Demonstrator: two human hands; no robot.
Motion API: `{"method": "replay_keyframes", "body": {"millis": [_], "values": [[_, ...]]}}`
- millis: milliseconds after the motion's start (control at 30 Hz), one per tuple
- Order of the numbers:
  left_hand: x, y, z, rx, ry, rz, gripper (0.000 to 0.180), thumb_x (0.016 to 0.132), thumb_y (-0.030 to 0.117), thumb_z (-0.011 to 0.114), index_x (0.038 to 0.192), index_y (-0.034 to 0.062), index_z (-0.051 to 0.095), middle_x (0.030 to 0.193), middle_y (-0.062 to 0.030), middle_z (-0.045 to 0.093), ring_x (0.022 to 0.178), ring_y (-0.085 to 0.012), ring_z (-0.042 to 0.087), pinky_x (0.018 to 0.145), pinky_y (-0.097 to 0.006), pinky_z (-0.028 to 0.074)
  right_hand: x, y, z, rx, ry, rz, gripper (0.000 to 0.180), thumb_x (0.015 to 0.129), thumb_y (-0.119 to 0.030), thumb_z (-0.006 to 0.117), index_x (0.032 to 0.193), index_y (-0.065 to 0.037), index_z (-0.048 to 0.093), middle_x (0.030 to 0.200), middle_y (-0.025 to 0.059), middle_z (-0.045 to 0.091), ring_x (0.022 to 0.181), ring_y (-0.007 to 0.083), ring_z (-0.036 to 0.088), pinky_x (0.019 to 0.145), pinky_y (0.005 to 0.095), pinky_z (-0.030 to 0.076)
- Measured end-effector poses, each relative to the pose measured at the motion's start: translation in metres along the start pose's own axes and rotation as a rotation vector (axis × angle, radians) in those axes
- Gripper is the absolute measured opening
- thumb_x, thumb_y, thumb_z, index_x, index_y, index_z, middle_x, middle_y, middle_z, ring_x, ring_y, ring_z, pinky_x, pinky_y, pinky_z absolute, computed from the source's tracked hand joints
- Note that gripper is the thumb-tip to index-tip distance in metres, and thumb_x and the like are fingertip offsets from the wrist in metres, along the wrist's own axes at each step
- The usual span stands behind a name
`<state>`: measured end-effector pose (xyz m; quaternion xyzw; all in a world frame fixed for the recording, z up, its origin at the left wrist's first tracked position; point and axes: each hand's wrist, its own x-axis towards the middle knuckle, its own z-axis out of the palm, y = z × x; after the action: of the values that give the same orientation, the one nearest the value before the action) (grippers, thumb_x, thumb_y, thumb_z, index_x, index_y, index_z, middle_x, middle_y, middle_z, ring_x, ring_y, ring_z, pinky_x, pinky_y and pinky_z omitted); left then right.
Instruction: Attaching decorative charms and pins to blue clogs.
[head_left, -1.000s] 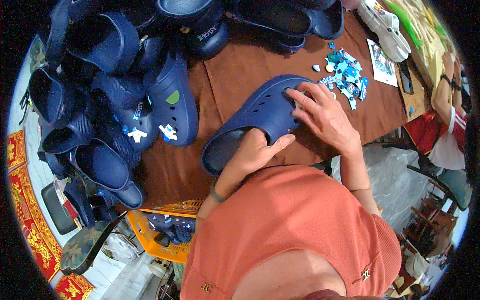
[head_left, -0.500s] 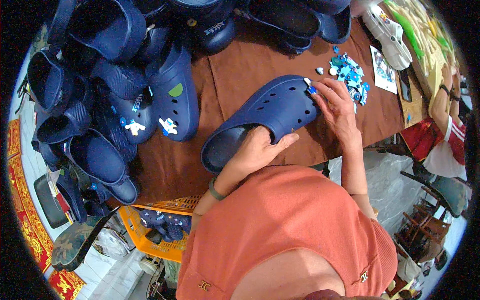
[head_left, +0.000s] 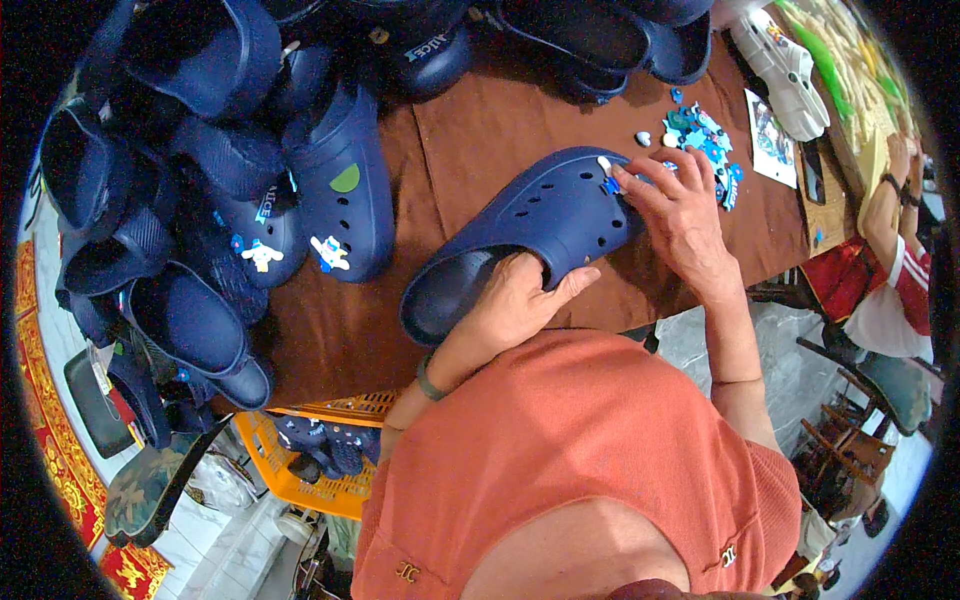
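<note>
A navy clog (head_left: pixel 560 215) lies on the brown tablecloth, its toe pointing to the upper right. My left hand (head_left: pixel 515 305) grips it from the opening, fingers inside the shoe and thumb outside along the near rim. At the toe, my right hand (head_left: pixel 685 215) has thumb and forefinger closed on a small white-and-blue shoe charm (head_left: pixel 608 178). The charm rests against the holes of the upper; whether its stem is in a hole cannot be made out. Beyond my right hand, blue, teal and white charms (head_left: pixel 695 130) lie in a loose heap.
Several navy clogs (head_left: pixel 345 205) are piled at the left and back, some bearing charms. A white clog (head_left: pixel 785 75), a picture card (head_left: pixel 768 140) and a phone (head_left: pixel 813 175) lie at the right. Below stands an orange crate (head_left: pixel 300 490). Another person's arm (head_left: pixel 882 215) reaches in at far right.
The charm has shifted slightly left on the toe, and my right hand's fingers have spread and lifted a little around it. My left hand and the clog stay nearly still.
</note>
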<state>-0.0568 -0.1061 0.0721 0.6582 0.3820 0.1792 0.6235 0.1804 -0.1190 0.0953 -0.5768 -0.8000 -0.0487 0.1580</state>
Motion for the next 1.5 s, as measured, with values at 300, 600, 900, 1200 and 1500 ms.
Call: {"method": "replay_keyframes", "body": {"millis": [300, 600, 900, 1200, 1500], "values": [[0.001, 0.001, -0.001, -0.010, -0.013, -0.004, 0.035, 0.090, 0.028, 0.068, 0.112, 0.0002, 0.065, 0.104, -0.0132, 0.069, 0.098, -0.0245, 0.064, 0.089, -0.036, 0.049, -0.003, -0.002, 0.005, -0.054, -0.120, -0.059, 0.044, 0.078, -0.006, 0.063, 0.121, -0.011, 0.063, 0.108, 0.0020, 0.059, 0.106, 0.0213, 0.055, 0.106, 0.0540, 0.028], [0.000, 0.000, 0.005, 0.010, 0.075, 0.041, 0.036, 0.089, 0.033, 0.068, 0.100, -0.0012, 0.067, 0.094, -0.0199, 0.069, 0.086, -0.0355, 0.067, 0.078, -0.041, 0.051, -0.018, 0.001, 0.035, 0.403, 0.136, 0.156, 0.036, 0.084, -0.005, 0.063, 0.120, -0.009, 0.064, 0.113, 0.0069, 0.060, 0.106, 0.0290, 0.053, 0.101, 0.0436, 0.037], [0.000, -0.002, 0.008, -0.020, 0.094, 0.062, 0.031, 0.088, 0.028, 0.071, 0.098, -0.0018, 0.068, 0.090, -0.0133, 0.070, 0.082, -0.0233, 0.066, 0.075, -0.035, 0.051, -0.059, 0.056, 0.053, 0.777, 0.830, 0.874, 0.015, 0.095, -0.015, 0.062, 0.103, -0.003, 0.067, 0.098, 0.0042, 0.069, 0.092, 0.0110, 0.062, 0.081, 0.0263, 0.047], [-0.004, 0.000, 0.007, -0.063, 0.111, 0.006, 0.033, 0.088, 0.028, 0.072, 0.102, -0.0013, 0.067, 0.093, -0.0096, 0.068, 0.085, -0.0195, 0.062, 0.079, -0.034, 0.049, -0.055, 0.044, 0.059, 0.169, 0.375, 0.477, 0.030, 0.081, -0.018, 0.071, 0.111, -0.014, 0.067, 0.116, 0.0053, 0.061, 0.109, 0.0256, 0.053, 0.095, 0.0437, 0.034], [-0.003, 0.004, 0.006, -0.050, 0.103, -0.046, 0.034, 0.087, 0.030, 0.071, 0.100, -0.0018, 0.068, 0.093, -0.0119, 0.069, 0.088, -0.0197, 0.064, 0.080, -0.034, 0.049, -0.054, 0.041, 0.061, 0.059, 0.170, 0.419, 0.038, 0.080, -0.018, 0.072, 0.116, -0.014, 0.060, 0.122, 0.0032, 0.057, 0.113, 0.0259, 0.050, 0.102, 0.0478, 0.028]]}}
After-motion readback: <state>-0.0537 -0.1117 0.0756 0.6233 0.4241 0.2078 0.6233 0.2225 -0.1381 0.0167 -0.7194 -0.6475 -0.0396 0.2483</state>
